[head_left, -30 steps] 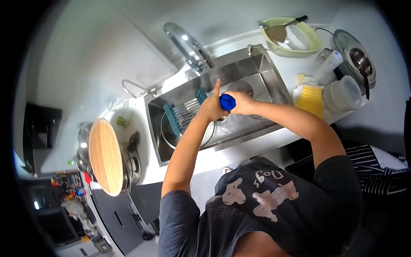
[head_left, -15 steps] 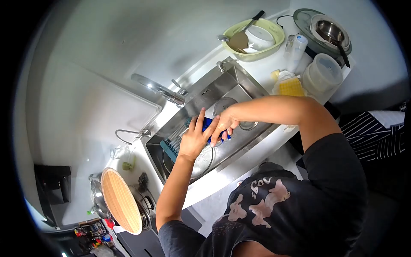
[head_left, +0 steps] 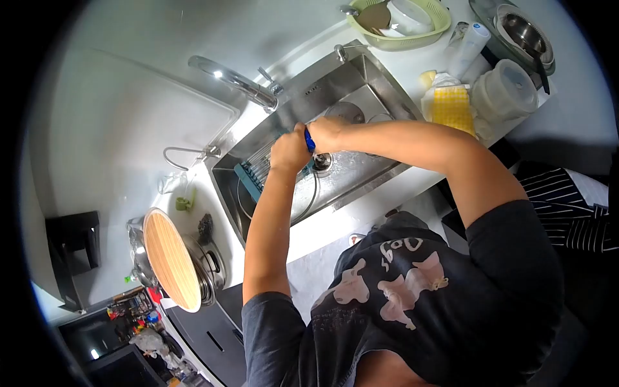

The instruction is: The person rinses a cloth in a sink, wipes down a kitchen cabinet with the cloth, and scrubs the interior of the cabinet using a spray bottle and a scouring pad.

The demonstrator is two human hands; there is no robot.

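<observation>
While both hands close tightly on it, one blue cloth (head_left: 310, 140) is held above the sink (head_left: 361, 169), near the single drain (head_left: 322, 162). The left hand (head_left: 290, 152) is curled into a fist at one side of the cloth, and the right hand (head_left: 327, 133) grips it from the other, so the two fists nearly meet. Only a short strip shows between them; the strip's long axis runs roughly away from the person, leaning a little, with its near end pointing down toward the drain. The rest of the cloth is hidden inside the hands, so its full shape cannot be told.

One rack (head_left: 248, 182) with teal ends sits in the sink, just beside the left hand and forearm. Behind the sink stand one faucet (head_left: 235, 80) and, farther right, one small metal spout (head_left: 341, 53). On the surface (head_left: 351, 209) to the right are one pale green basin (head_left: 400, 44), one white bottle (head_left: 472, 45) and one yellow checked cloth (head_left: 452, 106). To the left, one round wooden board (head_left: 171, 261) leans over one metal pot (head_left: 209, 264).
</observation>
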